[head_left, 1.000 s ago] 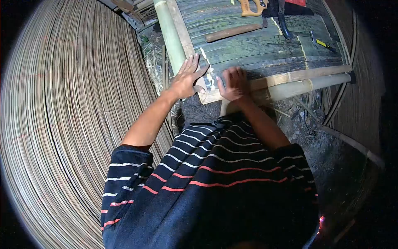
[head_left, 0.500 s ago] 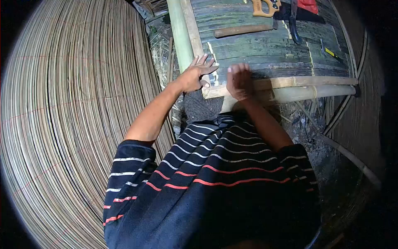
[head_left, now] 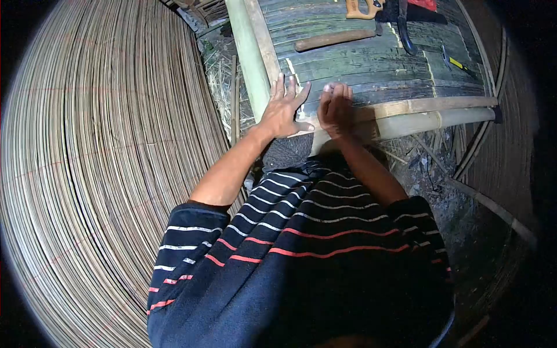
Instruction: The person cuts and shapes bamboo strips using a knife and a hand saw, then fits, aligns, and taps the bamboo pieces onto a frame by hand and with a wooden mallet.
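Note:
My left hand (head_left: 282, 113) lies spread over the near left corner of a bamboo slat platform (head_left: 360, 66), covering the joint of two flat edge strips. Just to its right, my right hand (head_left: 335, 110) rests at the near edge strip (head_left: 400, 108) with its fingers curled; whether they hold anything small is hidden. A thick green bamboo pole (head_left: 246, 55) runs along the left side, and another round pole (head_left: 406, 125) lies under the near edge. Beyond my hands a wooden stick or handle (head_left: 335, 40) lies on the slats.
A saw handle (head_left: 362, 8), a dark curved tool handle (head_left: 406, 37), a yellow and black cutter (head_left: 457, 64) and a red item (head_left: 425, 4) lie on the slats. Long thin strips (head_left: 104, 145) cover the left side. Debris and poles lie on the ground at right.
My left hand has shifted right along the corner, closer to my right hand. My right hand's fingers have curled from lying flatter on the slats. The view has moved slightly.

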